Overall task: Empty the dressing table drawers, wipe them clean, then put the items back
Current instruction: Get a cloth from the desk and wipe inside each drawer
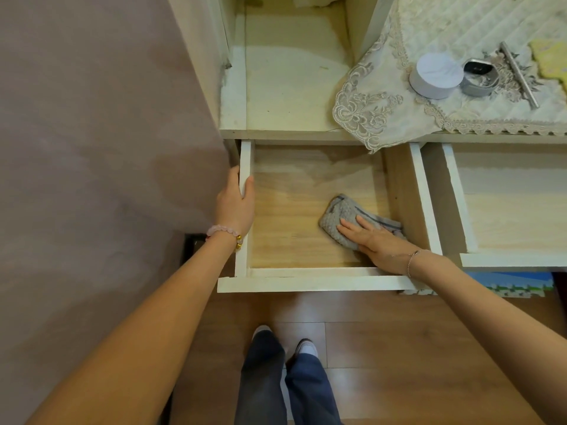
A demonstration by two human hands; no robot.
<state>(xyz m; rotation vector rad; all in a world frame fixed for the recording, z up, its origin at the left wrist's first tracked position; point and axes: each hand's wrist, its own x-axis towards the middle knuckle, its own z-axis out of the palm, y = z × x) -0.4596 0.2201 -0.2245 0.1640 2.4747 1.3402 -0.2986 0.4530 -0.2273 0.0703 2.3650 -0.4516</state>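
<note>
Cloth (pixel 336 211) under fingers (pixel 349 232) of right hand (pixel 379 244), in drawer (pixel 291 216)

One head camera, looking steeply down, close over the open drawer (pixel 306 210), floor (pixel 399 348) below.

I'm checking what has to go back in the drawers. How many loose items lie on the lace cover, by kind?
Round white container: 1
Silver watch: 1
Metal bar: 1
Yellow item, cut off at the frame edge: 1
Total: 4
</note>
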